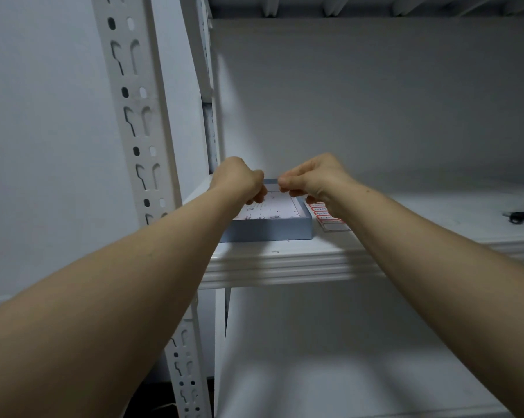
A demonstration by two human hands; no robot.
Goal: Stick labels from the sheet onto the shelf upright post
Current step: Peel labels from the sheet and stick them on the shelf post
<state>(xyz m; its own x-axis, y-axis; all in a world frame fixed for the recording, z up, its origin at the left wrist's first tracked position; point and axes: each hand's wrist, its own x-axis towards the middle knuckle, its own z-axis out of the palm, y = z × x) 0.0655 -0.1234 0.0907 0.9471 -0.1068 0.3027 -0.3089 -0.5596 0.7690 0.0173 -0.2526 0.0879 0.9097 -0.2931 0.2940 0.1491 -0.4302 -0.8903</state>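
Hands are hovering over a shallow blue box [266, 229].
Left hand [238, 181] and right hand [315, 179] are curling inward, perhaps pinching something; a red-bordered label sheet [327, 218] is lying alongside.

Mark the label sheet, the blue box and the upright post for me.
label sheet [322, 213]: head view, on a red-bordered label, right of the box.
blue box [266, 230]: head view, on its front wall.
upright post [133, 96]: head view, on its perforated face, between two holes.

Storeroom, by the look of it: white slotted-steel shelf upright post [135, 82] rising left of the left hand [236, 179], ribbed white metal shelf board [285, 267] just below, plain pale wall [43, 146] further left.
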